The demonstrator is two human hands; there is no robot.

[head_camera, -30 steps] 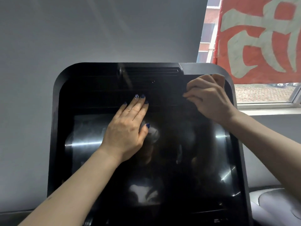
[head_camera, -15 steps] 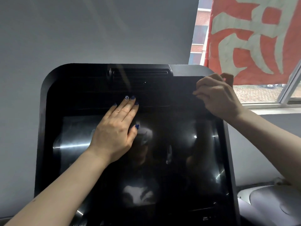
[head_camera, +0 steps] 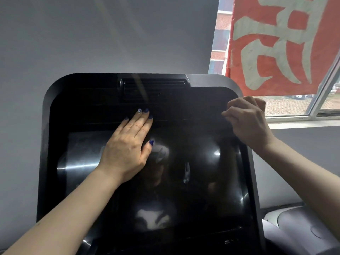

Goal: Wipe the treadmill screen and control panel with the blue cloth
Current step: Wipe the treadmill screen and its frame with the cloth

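treadmill screen [head_camera: 184, 172] fills centre view, glossy; no blue cloth visible. left hand [head_camera: 127, 150] lies flat, fingers straight, on its upper left. right hand [head_camera: 246, 122] curls at its upper-right corner; contents unclear. risk: bare palm smears the glass.

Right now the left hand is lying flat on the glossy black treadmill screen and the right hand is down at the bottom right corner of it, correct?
Not quite. In the head view the right hand is at the top right corner, fingers curled. The left hand does lie flat on the glossy black treadmill screen.
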